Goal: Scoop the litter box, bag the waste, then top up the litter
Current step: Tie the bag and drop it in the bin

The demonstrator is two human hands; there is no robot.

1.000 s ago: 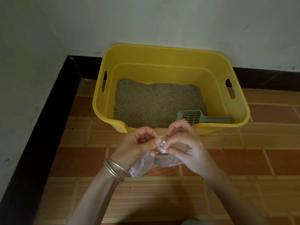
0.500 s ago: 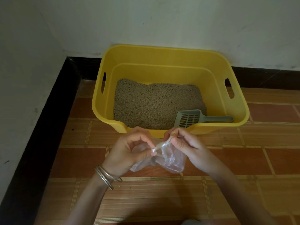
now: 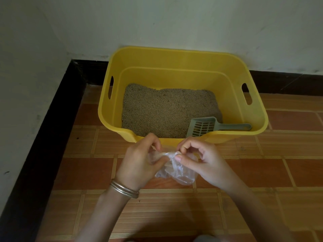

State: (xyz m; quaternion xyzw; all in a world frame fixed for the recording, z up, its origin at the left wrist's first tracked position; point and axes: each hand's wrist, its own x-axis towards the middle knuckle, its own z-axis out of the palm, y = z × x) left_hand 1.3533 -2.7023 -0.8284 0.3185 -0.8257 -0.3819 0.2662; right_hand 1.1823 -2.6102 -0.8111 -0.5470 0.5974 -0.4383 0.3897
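A yellow plastic litter box [image 3: 174,56] stands on the floor against the wall, with grey-brown litter [image 3: 166,110] across its bottom. A grey-green slotted scoop [image 3: 204,126] lies inside at the front right, its handle pointing right. In front of the box both hands hold a small clear plastic bag [image 3: 178,173]. My left hand [image 3: 141,163] grips the bag's twisted neck, and my right hand [image 3: 201,159] pinches the same neck between thumb and fingers. The bag's body hangs below the hands; its contents cannot be made out.
The floor is brown and orange tile [image 3: 262,172]. A white wall with a black skirting [image 3: 43,137] runs along the left, and another wall stands behind the box. Metal bangles [image 3: 124,189] circle the left wrist.
The hands have drawn slightly apart, stretching the bag's neck into a twisted strand between them. The bag's body has dropped lower under the hands. Box and scoop have not moved.
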